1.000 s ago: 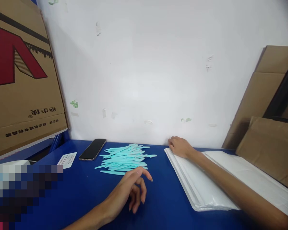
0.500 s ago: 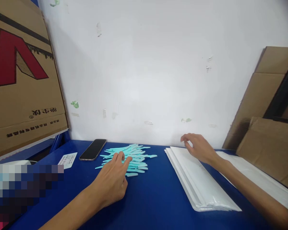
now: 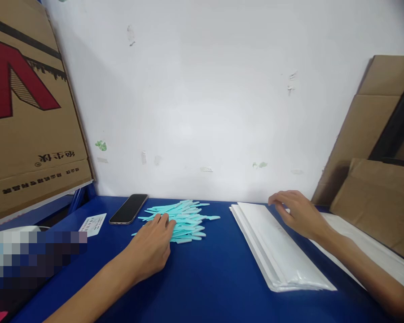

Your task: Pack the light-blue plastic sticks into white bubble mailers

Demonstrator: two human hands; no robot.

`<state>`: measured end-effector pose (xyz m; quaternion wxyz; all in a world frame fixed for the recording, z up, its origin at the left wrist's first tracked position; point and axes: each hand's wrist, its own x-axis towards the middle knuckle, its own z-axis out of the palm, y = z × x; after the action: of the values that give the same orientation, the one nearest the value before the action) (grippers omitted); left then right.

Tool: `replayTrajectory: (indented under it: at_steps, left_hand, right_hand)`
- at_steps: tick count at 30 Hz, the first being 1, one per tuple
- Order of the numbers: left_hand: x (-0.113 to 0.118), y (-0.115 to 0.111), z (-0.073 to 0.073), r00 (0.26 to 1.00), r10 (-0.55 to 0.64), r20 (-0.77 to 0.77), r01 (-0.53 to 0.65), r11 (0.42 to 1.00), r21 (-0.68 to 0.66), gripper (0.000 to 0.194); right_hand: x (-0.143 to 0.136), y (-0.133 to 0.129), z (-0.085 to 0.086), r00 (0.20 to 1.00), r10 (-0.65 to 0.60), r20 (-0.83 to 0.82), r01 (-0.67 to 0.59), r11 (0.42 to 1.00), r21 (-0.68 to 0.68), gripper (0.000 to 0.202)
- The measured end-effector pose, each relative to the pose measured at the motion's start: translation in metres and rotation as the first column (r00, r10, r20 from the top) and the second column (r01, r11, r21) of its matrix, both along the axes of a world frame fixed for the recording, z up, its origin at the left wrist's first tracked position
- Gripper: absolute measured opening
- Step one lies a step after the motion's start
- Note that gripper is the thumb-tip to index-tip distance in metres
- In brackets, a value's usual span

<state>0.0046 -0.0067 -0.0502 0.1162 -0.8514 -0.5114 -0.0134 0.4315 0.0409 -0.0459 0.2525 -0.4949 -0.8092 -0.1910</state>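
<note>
A pile of light-blue plastic sticks (image 3: 188,220) lies on the blue table (image 3: 202,278). My left hand (image 3: 154,244) rests at the pile's near left side, its fingers curled down on the sticks; whether it grips one is hidden. To the right lies a stack of white plastic-wrapped packets (image 3: 272,246). Above the right edge of that stack is my right hand (image 3: 299,214), fingers bent and thumb apart, with nothing visible in it. Behind its forearm, more white packaging (image 3: 366,251) lies on the table.
A black phone (image 3: 129,209) and a white printed card (image 3: 92,224) lie left of the pile. A large printed carton (image 3: 37,134) stands at the left, brown cardboard (image 3: 377,206) at the right. A white wall (image 3: 195,103) rises behind the table.
My right hand has moved right, from over the white stack to its right edge. My left hand has shifted slightly left and its fingers are closer together. The view has shifted a little.
</note>
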Motion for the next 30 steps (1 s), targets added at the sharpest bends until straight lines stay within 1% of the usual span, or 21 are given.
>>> replayTrajectory:
  at_steps: [5, 12, 14, 19, 24, 27, 30]
  left_hand:
    - [0.0, 0.001, 0.001, 0.999, -0.032, -0.035, 0.03, 0.998, -0.048, 0.032]
    - [0.007, -0.005, -0.002, 0.994, -0.049, -0.1, 0.046, 0.999, -0.029, 0.029]
    - [0.01, -0.007, 0.0, 0.993, -0.056, -0.1, 0.052, 0.998, -0.044, 0.03]
    - [0.011, -0.011, 0.001, 0.992, -0.046, -0.114, 0.038, 0.997, -0.072, 0.042]
    - [0.01, -0.012, 0.0, 0.996, -0.051, -0.077, 0.047, 0.997, -0.064, 0.035]
    - [0.012, -0.013, 0.001, 0.993, -0.09, -0.076, 0.086, 0.995, -0.054, 0.032]
    - [0.016, -0.014, 0.005, 0.989, -0.126, -0.072, 0.12, 0.989, -0.081, 0.034]
  right_hand:
    - [-0.011, -0.005, 0.001, 0.998, 0.053, 0.047, -0.052, 0.999, -0.011, 0.021]
    - [-0.021, -0.011, 0.004, 0.995, 0.076, 0.063, -0.075, 0.997, -0.016, 0.022]
    - [-0.022, -0.012, 0.003, 0.995, 0.081, 0.061, -0.08, 0.997, -0.023, 0.022]
    - [-0.024, -0.013, 0.0, 0.993, 0.098, 0.061, -0.095, 0.995, -0.043, 0.022]
    - [-0.029, -0.015, 0.0, 0.991, 0.114, 0.063, -0.111, 0.992, -0.053, 0.022]
    - [-0.031, -0.017, 0.0, 0.99, 0.124, 0.067, -0.12, 0.991, -0.054, 0.023]
    - [-0.033, -0.019, 0.0, 0.989, 0.131, 0.07, -0.127, 0.99, -0.056, 0.023]
